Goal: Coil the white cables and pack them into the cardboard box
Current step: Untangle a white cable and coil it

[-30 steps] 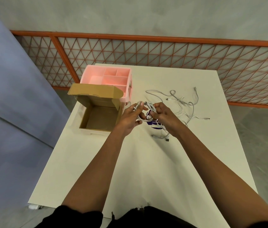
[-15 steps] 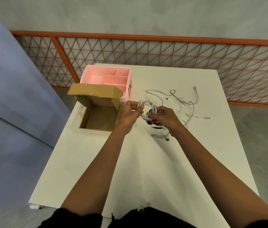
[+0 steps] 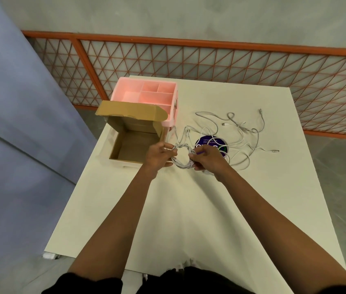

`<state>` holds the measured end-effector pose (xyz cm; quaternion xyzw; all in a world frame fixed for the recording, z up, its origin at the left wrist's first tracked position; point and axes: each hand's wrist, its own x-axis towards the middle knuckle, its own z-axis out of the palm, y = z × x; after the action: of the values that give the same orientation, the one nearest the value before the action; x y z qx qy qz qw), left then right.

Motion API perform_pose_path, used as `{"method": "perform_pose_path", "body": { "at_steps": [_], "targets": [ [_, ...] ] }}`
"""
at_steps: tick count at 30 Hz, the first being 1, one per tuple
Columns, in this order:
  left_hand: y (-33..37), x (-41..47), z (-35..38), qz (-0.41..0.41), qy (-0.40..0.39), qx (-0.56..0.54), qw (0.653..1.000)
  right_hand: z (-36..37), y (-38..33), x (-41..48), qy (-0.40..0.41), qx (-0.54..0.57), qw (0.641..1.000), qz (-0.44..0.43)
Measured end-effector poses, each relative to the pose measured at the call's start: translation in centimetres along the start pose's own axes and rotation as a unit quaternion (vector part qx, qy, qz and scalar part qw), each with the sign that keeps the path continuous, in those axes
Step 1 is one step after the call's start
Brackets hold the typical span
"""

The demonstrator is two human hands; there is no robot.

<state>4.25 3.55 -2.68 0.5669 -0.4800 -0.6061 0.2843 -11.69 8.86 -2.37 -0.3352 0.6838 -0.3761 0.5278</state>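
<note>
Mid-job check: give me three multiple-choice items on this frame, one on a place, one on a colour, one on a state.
1. Where does the box stand relative to the pink tray?
A. On its near side
B. Behind it
C. On top of it

2. What colour is the disc under the loose cables?
A. Orange
B. Purple
C. Yellow

3. The coil is:
A. lying in the box
B. held in both hands
C. lying alone on the table

Answers:
1 A: the box sits between the tray and the person.
2 B: purple shows between the cable loops.
3 B: the left hand and right hand each grip one side of it.
</note>
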Motion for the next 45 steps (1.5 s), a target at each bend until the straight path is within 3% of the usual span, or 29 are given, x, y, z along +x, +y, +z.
{"method": "perform_pose_path", "body": {
  "at_steps": [5,16,23,31,37,45],
  "targets": [
    [-2.2,-0.2,-3.7,-0.025,0.011,-0.007,1.000,3.7,0.2,0.1,0.005,-0.040,0.999,0.022],
    [-2.7,2.1,-9.8,-0.030,0.172,-0.104,0.979,12.1,-2.6,2.7,0.039,-0.055,0.998,-0.004],
    [-2.1,5.9,-11.6,-0.025,0.229,0.003,0.973,15.0,-4.8,5.4,0.000,-0.128,0.992,-0.016],
    [-3.4,10.2,-11.8,-0.041,0.232,0.162,0.958,16.1,-5.2,9.0,-0.019,-0.183,0.983,0.004],
    [-3.2,9.8,-10.7,-0.045,0.228,0.213,0.949,16.6,-4.9,9.9,-0.032,-0.200,0.979,0.014],
    [-3.0,7.9,-9.7,-0.023,0.240,0.257,0.936,14.2,-4.0,7.6,-0.071,-0.203,0.976,-0.044]
  ]
}}
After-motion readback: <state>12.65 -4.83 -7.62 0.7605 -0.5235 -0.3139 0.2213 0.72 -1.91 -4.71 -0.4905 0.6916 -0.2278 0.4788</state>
